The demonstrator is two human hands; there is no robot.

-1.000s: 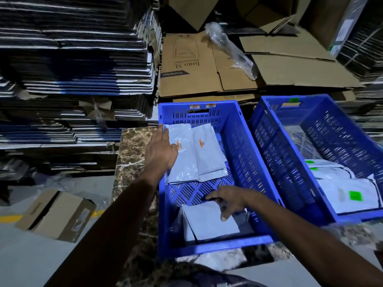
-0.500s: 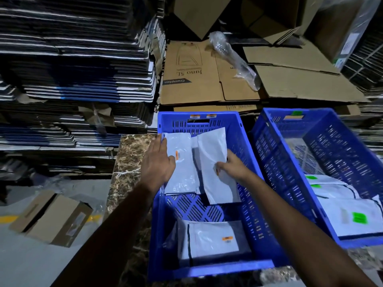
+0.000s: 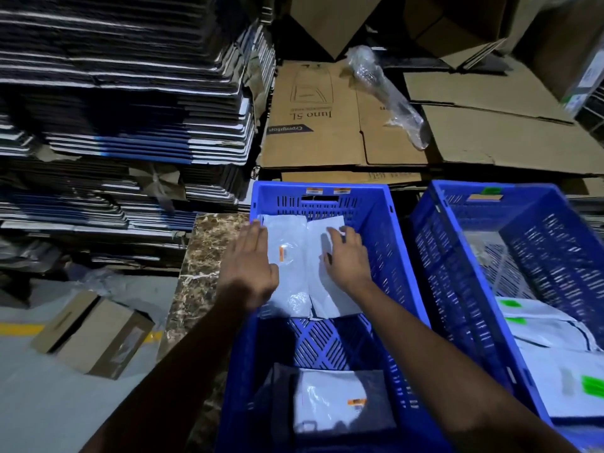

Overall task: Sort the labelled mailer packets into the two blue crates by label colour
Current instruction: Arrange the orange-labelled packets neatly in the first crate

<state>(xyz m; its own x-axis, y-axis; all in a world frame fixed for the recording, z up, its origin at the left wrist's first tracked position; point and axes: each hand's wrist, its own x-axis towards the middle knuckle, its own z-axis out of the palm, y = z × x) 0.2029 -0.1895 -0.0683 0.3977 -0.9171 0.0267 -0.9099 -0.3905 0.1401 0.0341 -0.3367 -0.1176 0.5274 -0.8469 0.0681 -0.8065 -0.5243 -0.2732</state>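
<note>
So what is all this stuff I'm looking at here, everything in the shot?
Left crate: one, blue, centre, orange tags on its far rim.
Right crate: one, blue, beside it, green tag on its rim.
Orange-label packets: at least three, white, in left crate.
Green-label packets: at least three, white, in right crate.
Flattened cartons: several, brown, behind crates.
Stacked sheets: many, dark, far left.
Small box: one, brown, on floor.
Plastic wrap: one, clear, on cartons.
Left hand: flat on far left packet.
Right hand: resting on the packet beside it.
</note>
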